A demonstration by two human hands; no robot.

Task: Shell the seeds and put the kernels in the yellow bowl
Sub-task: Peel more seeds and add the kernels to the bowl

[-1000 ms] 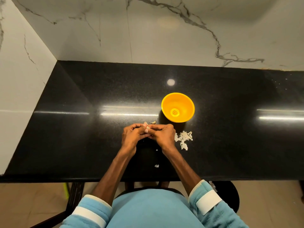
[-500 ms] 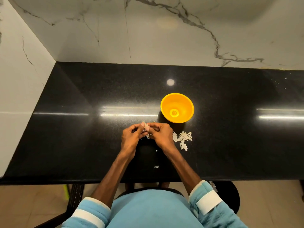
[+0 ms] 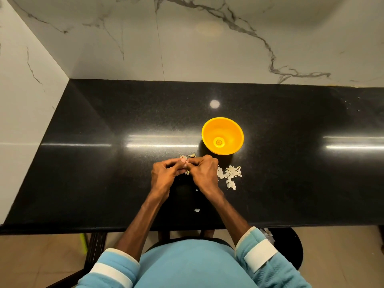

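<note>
My left hand (image 3: 165, 175) and my right hand (image 3: 204, 173) meet fingertip to fingertip over the black counter (image 3: 104, 163), both pinching one small pale seed (image 3: 184, 163) that is mostly hidden by the fingers. The yellow bowl (image 3: 222, 129) stands just beyond and to the right of my right hand; one small kernel lies at its bottom. A couple of whole seeds (image 3: 190, 155) lie on the counter just behind my fingertips. A pale bit (image 3: 187, 172) shows between my hands.
A heap of pale shell pieces (image 3: 229, 175) lies right of my right hand. Small shell bits (image 3: 196, 210) lie near the counter's front edge. Marble walls (image 3: 207, 48) close the counter at the back and left. A dark stool (image 3: 288, 246) stands below at the right.
My hands have dropped slightly toward the counter and drawn closer together. The pale seed that stuck up between the fingertips half a second ago is now nearly covered by them.
</note>
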